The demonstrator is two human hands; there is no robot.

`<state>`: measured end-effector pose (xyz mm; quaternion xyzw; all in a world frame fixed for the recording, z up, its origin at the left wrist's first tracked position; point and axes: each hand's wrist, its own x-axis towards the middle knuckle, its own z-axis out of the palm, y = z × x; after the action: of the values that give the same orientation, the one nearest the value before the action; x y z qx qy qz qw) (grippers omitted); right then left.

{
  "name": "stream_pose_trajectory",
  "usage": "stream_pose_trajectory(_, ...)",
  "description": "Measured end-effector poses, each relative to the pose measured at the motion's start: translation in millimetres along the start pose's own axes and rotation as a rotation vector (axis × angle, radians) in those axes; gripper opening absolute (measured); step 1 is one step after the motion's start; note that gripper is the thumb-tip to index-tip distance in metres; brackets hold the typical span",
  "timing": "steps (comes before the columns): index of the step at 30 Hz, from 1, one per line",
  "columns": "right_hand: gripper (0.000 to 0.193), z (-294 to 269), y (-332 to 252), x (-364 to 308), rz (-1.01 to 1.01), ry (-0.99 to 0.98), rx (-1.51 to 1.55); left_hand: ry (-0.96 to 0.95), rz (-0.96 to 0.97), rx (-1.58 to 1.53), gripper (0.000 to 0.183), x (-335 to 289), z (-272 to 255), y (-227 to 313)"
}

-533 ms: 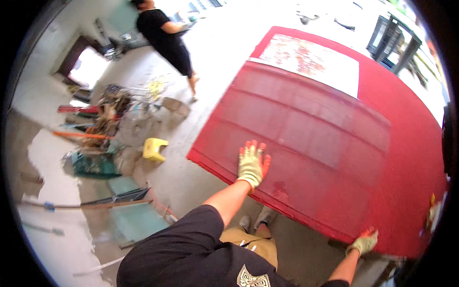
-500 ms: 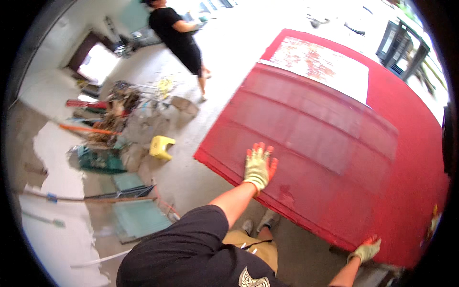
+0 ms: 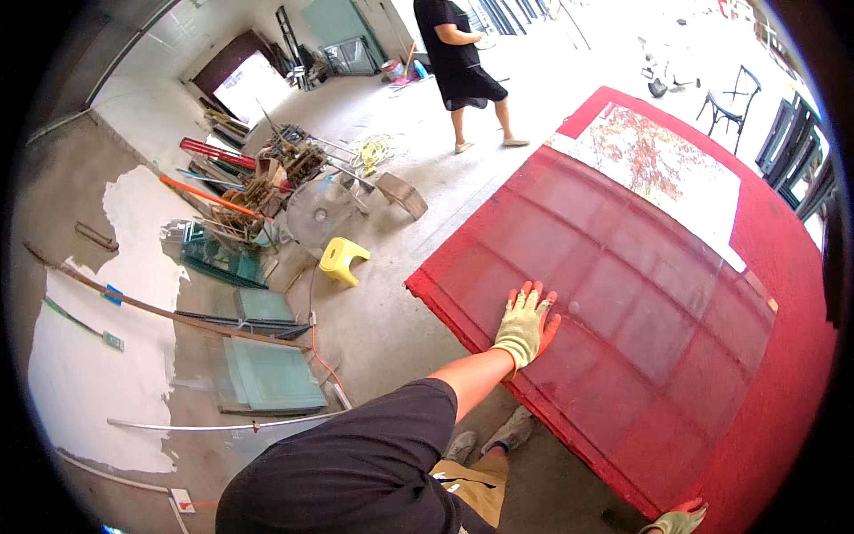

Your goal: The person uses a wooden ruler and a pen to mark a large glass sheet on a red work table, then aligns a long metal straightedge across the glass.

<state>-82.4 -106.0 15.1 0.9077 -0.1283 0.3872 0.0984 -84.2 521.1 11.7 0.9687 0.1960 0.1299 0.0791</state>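
Observation:
A see-through glass pane (image 3: pixel 614 294) with a grid of lines lies flat on a table covered in red cloth (image 3: pixel 783 383). My left hand (image 3: pixel 525 327), in a pale green glove with orange-red fingertips, rests spread on the pane close to its near left edge. My right hand (image 3: pixel 680 518) wears a matching glove and touches the near edge of the table by the pane's near right corner. Its fingers are stretched out, and the picture's lower rim cuts off the rest of it. Beyond the pane lies a white sheet with reddish mottling (image 3: pixel 654 160).
A person in black (image 3: pixel 458 62) stands past the table's far left. On the left floor are a yellow stool (image 3: pixel 342 261), a fan grille (image 3: pixel 320 214) and piled scrap. Glass sheets (image 3: pixel 271 374) lean by the wall. A dark chair (image 3: pixel 731 102) stands far right.
My view has turned left, so the table sits farther right and lower. My left hand stays spread on the pane. The other person now stands upright in fuller view.

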Motion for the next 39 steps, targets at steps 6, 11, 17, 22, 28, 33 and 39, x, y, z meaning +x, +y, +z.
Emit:
stream_pose_trajectory(6,0.03,6,12,-10,0.018,-0.089,0.058,-0.029,-0.018,-0.015,0.059,-3,-4,1)
stream_pose_trajectory(11,0.032,12,19,-14,0.054,-0.155,0.062,-0.003,-0.015,-0.001,0.059,-5,0,2)
stream_pose_trajectory(17,0.035,5,14,-10,0.137,-0.219,0.07,-0.002,-0.023,0.021,0.057,-6,6,2)
stream_pose_trajectory(22,0.037,8,17,-12,0.136,-0.291,0.097,0.04,0.008,0.046,0.055,-6,12,-1)
stream_pose_trajectory(28,0.04,33,44,-26,0.185,-0.347,0.056,0.009,0.002,0.08,0.054,-7,15,-4)
stream_pose_trajectory(33,0.042,43,54,-32,0.316,-0.355,-0.068,-0.36,-0.246,-0.675,0.048,36,-82,31)
stream_pose_trajectory(39,0.044,20,37,-20,0.382,-0.364,-0.027,0.419,0.659,-0.921,0.06,22,-334,123)
